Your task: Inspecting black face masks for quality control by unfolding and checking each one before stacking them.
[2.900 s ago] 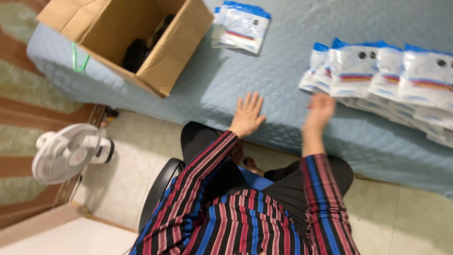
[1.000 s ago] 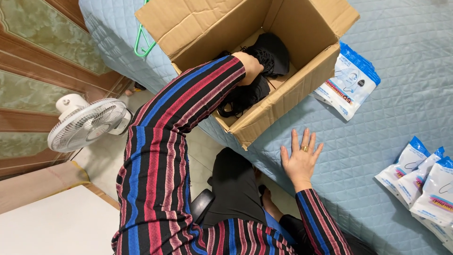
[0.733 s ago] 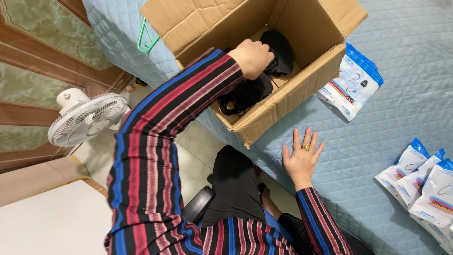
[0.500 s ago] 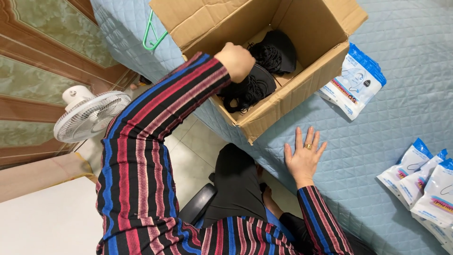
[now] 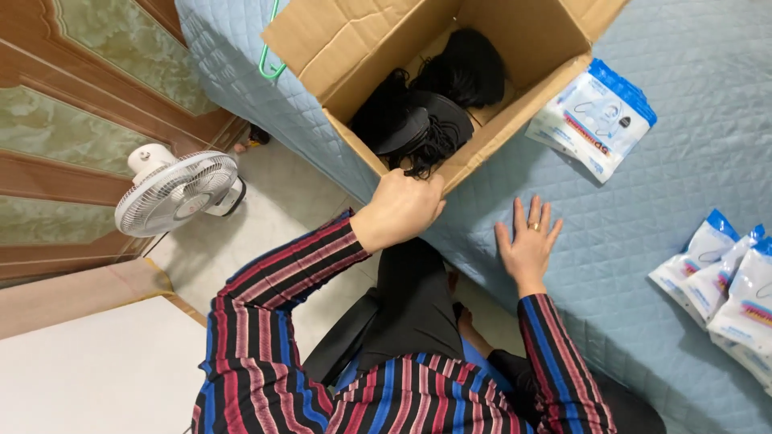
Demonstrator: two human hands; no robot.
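An open cardboard box (image 5: 523, 28) stands on the blue quilted bed (image 5: 683, 177) and holds a pile of black masks (image 5: 426, 112). My left hand (image 5: 398, 210) is at the box's near corner with its fingers curled. The black ear loops of one mask hang over the edge right at those fingers. My right hand (image 5: 527, 245), wearing a ring, lies flat on the quilt with its fingers spread and holds nothing. Both arms are in striped sleeves.
A pack of white masks in blue-trimmed wrapping (image 5: 595, 120) lies right of the box. More such packs (image 5: 724, 281) are stacked at the right edge. A white fan (image 5: 177, 193) stands on the floor by a wooden panelled wall. A green hanger (image 5: 269, 60) pokes out behind the box.
My left hand was deep inside the box and has drawn back to its near corner. The view has shifted closer to the box. My right hand has stayed flat on the quilt.
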